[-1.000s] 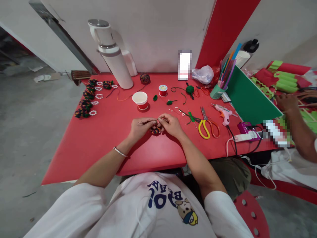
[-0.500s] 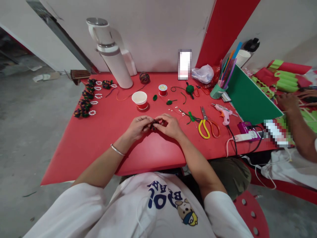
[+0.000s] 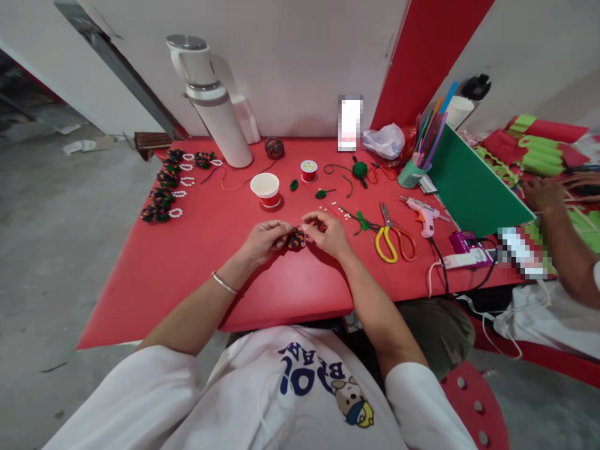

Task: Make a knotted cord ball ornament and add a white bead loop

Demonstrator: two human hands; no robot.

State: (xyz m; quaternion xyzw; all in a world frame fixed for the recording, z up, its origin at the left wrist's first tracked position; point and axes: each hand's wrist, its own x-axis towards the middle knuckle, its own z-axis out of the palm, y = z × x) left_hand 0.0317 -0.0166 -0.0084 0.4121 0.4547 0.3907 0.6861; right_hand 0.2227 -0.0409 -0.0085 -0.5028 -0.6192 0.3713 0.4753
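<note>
My left hand (image 3: 268, 240) pinches a small dark multicoloured yarn ball (image 3: 296, 239) just above the red table (image 3: 187, 281). At the ball's upper right edge, my right hand (image 3: 327, 234) has its thumb and curled fingers drawn together on it; any thread between the fingertips is too fine to make out. Beyond the hands stand a red-and-white paper cup (image 3: 265, 190) and a thread spool (image 3: 309, 170). Small white beads (image 3: 344, 214) lie right of my right hand, beside a green-handled tool (image 3: 362, 220) and yellow-and-orange scissors (image 3: 387, 234).
Yarn pieces with bead loops (image 3: 162, 197) line the left side. A tall flask (image 3: 220, 125), yarn ball (image 3: 274, 147) and phone (image 3: 350, 123) stand at the back. Rightward are a pen cup (image 3: 413, 173), pink glue gun (image 3: 425, 215), green divider (image 3: 478, 181) and another person's hand (image 3: 544, 194).
The yarn ball has turned and shows more of its coloured side between my hands. My right fingers have shifted from over the ball to its upper right edge.
</note>
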